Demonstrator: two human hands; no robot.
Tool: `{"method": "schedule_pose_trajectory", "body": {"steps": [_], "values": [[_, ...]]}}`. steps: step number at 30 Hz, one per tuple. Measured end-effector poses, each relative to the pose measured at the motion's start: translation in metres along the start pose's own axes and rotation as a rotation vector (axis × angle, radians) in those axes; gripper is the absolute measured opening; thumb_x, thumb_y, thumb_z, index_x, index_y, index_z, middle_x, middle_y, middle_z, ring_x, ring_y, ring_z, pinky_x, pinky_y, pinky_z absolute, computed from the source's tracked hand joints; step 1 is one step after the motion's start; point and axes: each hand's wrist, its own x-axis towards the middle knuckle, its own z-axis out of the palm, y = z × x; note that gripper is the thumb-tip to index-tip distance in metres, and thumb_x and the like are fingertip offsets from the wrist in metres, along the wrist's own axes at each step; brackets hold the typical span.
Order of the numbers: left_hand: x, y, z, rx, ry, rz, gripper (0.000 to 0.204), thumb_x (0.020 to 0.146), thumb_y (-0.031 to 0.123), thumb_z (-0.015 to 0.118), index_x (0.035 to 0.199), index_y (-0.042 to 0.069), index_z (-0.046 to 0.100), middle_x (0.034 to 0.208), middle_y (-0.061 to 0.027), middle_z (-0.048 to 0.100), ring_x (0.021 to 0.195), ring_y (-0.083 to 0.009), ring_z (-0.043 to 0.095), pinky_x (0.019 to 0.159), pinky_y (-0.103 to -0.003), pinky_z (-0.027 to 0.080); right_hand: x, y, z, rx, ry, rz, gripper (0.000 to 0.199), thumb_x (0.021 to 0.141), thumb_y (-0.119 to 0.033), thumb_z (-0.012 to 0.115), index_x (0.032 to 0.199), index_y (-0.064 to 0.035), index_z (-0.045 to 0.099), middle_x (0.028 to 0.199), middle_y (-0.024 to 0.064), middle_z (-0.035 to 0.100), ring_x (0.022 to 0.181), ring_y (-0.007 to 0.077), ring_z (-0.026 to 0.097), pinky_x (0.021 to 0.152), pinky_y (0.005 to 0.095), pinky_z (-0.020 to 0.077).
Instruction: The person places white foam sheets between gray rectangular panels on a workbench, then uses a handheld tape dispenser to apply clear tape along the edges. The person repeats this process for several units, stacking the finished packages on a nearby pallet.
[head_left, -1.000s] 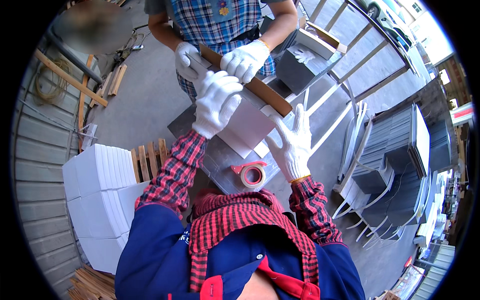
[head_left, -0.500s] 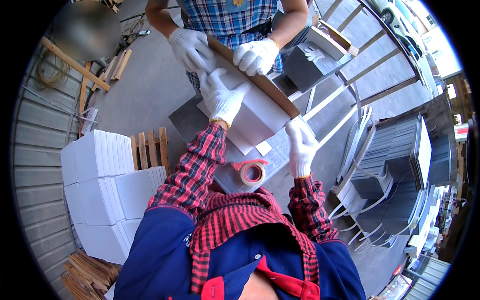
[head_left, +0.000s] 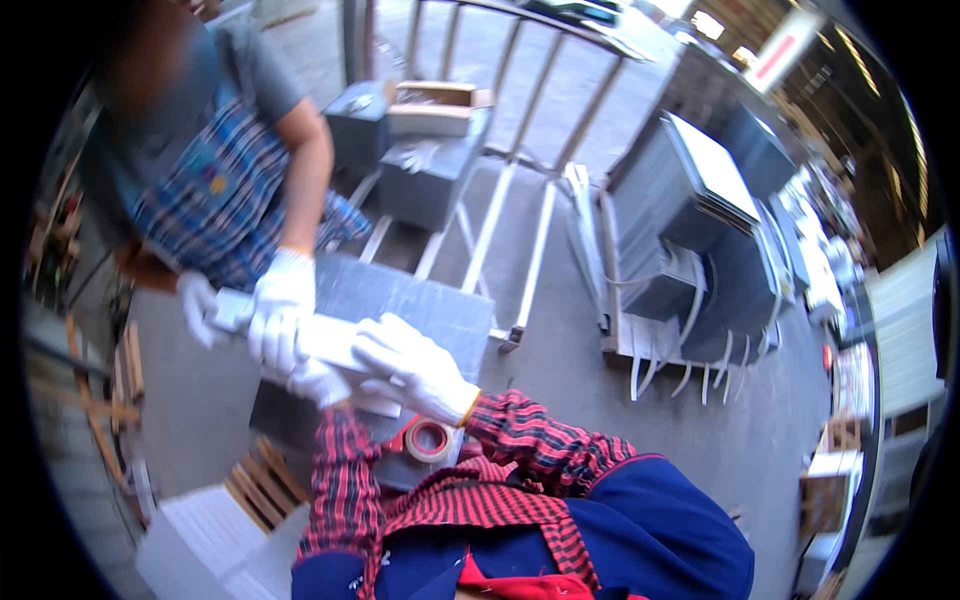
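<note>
A white cardboard box (head_left: pixel 333 342) lies on the grey tabletop (head_left: pixel 390 300), partly hidden under several gloved hands. My right hand (head_left: pixel 415 370), in a white knit glove, rests on the box's right end with fingers stretched out together. My left hand (head_left: pixel 320 383), gloved too, is at the box's near side; its fingers are blurred and partly covered. A co-worker's gloved hand (head_left: pixel 284 305) presses on the box from across the table, and their other gloved hand (head_left: pixel 197 308) is at its left end. A red tape dispenser (head_left: pixel 428 440) with a tape roll lies by my right wrist.
Grey panels (head_left: pixel 660 200) stand stacked on the right, with loose straps (head_left: pixel 690 375) hanging near the floor. Ahead, an open carton (head_left: pixel 432 108) and grey blocks (head_left: pixel 418 190) sit by a metal rack. White cartons (head_left: pixel 210 530) and a wooden pallet (head_left: pixel 268 480) are at lower left.
The view has swung right. The box's raised brown flap no longer shows. My right hand has come from the box's far right edge to lie on it, closer to my left hand.
</note>
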Motion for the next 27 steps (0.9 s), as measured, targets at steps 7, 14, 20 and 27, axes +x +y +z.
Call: {"method": "schedule_pose_trajectory", "body": {"steps": [7,14,20,27], "values": [[0.092,0.126,-0.098,-0.496,-0.095,-0.47,0.041,0.103,0.024,0.042,0.131,-0.006,0.047,0.131,-0.0181,0.054,0.121,-0.0276,0.052,0.106,-0.04,0.039,-0.012,0.009,0.009,-0.154,0.167,-0.043,0.052,0.082,-0.026,0.075,0.129,-0.0128,0.057,0.138,0.0132,0.054,0.126,0.0432,0.051,0.097,0.0465,0.0512],[0.152,0.223,-0.088,-0.246,-1.319,0.681,0.073,0.068,0.02,0.081,0.131,0.003,0.049,0.118,-0.0187,0.058,0.11,-0.0371,0.056,0.099,-0.048,0.043,-0.015,0.011,0.016,-0.251,0.233,-0.075,0.048,0.079,-0.017,0.074,0.124,-0.0122,0.059,0.127,0.0126,0.059,0.117,0.04,0.056,0.096,0.0458,0.0502],[0.129,0.194,-0.055,0.119,-1.39,0.923,0.069,0.064,0.025,0.08,0.126,0.009,0.052,0.105,-0.0139,0.06,0.1,-0.0322,0.058,0.098,-0.047,0.038,-0.031,-0.008,-0.005,-0.136,0.248,-0.034,0.044,0.081,-0.011,0.071,0.125,-0.0118,0.062,0.127,0.0122,0.06,0.115,0.0347,0.059,0.094,0.0421,0.0499],[0.11,0.176,-0.047,0.061,-1.276,0.951,0.066,0.06,0.036,0.086,0.114,0.014,0.056,0.098,-0.0111,0.063,0.099,-0.0314,0.06,0.103,-0.05,0.034,-0.104,0.039,0.04,-0.226,-0.39,0.671,0.083,0.078,-0.055,0.072,0.143,-0.0118,0.046,0.136,0.0178,0.055,0.126,0.037,0.051,0.103,0.0451,0.0453]]}}
